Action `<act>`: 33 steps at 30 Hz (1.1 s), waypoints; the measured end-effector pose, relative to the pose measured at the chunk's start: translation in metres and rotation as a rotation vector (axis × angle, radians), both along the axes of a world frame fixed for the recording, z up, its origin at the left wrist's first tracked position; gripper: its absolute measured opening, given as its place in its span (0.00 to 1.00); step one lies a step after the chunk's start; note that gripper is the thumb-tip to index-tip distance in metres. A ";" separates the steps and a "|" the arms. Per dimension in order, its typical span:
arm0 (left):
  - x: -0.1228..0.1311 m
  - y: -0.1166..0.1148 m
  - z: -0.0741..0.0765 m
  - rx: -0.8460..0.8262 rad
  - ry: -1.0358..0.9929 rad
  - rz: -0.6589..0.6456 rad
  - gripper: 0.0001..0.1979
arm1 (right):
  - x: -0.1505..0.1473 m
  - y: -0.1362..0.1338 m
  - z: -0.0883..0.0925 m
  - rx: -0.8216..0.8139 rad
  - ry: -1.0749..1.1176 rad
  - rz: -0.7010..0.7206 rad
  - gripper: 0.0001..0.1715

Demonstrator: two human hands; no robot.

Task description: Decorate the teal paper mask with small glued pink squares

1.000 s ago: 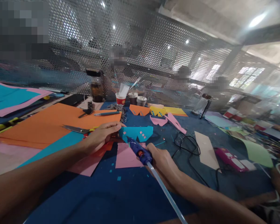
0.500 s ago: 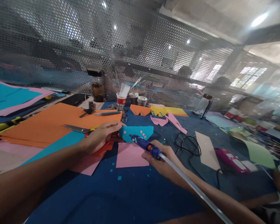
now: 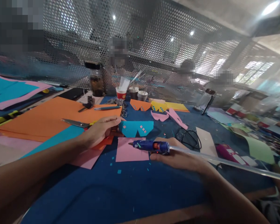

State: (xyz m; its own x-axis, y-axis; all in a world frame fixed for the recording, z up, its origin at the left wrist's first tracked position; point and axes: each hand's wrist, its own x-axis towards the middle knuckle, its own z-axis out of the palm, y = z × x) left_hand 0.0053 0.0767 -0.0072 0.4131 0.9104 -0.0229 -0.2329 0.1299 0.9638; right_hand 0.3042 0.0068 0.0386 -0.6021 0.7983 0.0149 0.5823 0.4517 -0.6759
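Note:
My left hand (image 3: 105,129) pinches the left end of a blue paper cutout (image 3: 130,126), notched along its lower edge. Small pink squares (image 3: 142,128) sit on its face. In my right hand (image 3: 175,157) is a blue glue gun (image 3: 151,146), its nozzle pointing left and a long clear glue stick (image 3: 224,165) trailing from its back. The nozzle is below the cutout, apart from it, and over a pink paper sheet (image 3: 130,155). Scissors (image 3: 76,123) lie just left of my left hand. Tiny blue paper bits (image 3: 119,171) are scattered in front.
Orange sheets (image 3: 42,121) cover the left side. An orange cutout (image 3: 140,105), a yellow cutout (image 3: 159,106) and a pink cutout (image 3: 159,116) stand behind. Paper cups (image 3: 120,94) and a dark-lidded jar (image 3: 96,82) line the mesh partition. A black cable (image 3: 189,137) coils at right.
The glue gun has drawn back from the blue cutout's face, moving down and toward me, and has turned more level. My left hand still grips the cutout in the same place.

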 end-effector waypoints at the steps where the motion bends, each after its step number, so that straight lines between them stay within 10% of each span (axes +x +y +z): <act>1: 0.000 0.000 0.000 0.001 -0.002 -0.003 0.12 | 0.001 0.001 0.001 0.006 -0.034 0.029 0.16; 33: 0.001 -0.001 0.004 -0.005 0.010 -0.002 0.11 | 0.010 0.002 0.007 0.065 -0.304 0.068 0.13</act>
